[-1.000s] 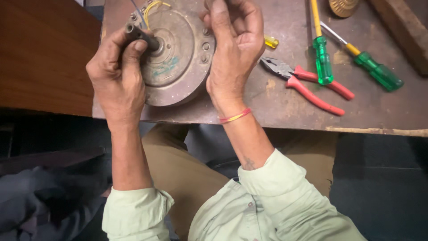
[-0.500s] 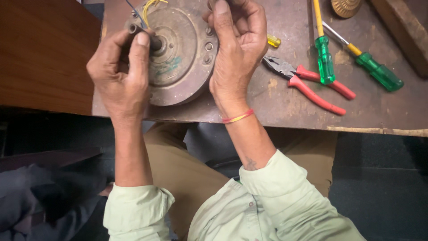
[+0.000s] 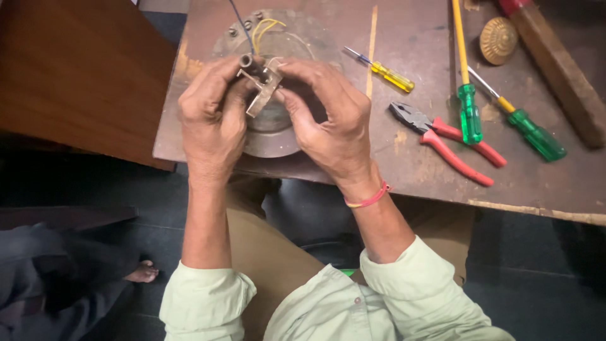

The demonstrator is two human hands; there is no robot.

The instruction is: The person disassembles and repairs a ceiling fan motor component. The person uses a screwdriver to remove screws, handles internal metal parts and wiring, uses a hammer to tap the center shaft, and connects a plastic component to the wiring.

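Both hands meet over a round, dull grey metal motor housing [image 3: 271, 136] that lies flat near the front edge of the worn brown worktop [image 3: 404, 158]. Left hand [image 3: 211, 120] curled, fingers and thumb pinching a small bent grey metal bracket with a short tube at its top [image 3: 259, 82]; the bracket is lifted just above the housing's centre. Right hand [image 3: 331, 120] also closed on the bracket from the other side, fingertips touching its right edge. Thin yellow wires [image 3: 268, 26] and one dark wire [image 3: 243, 25] run up from the housing's far side. Right of the hands: small yellow-handled screwdriver [image 3: 386, 72], red-handled pliers [image 3: 445, 142], two green-handled screwdrivers [image 3: 468, 110] lying close together, the pliers' handles touching one. Farther back, a round ribbed brass-coloured cap [image 3: 499, 39] beside a long wooden bar [image 3: 555, 76].
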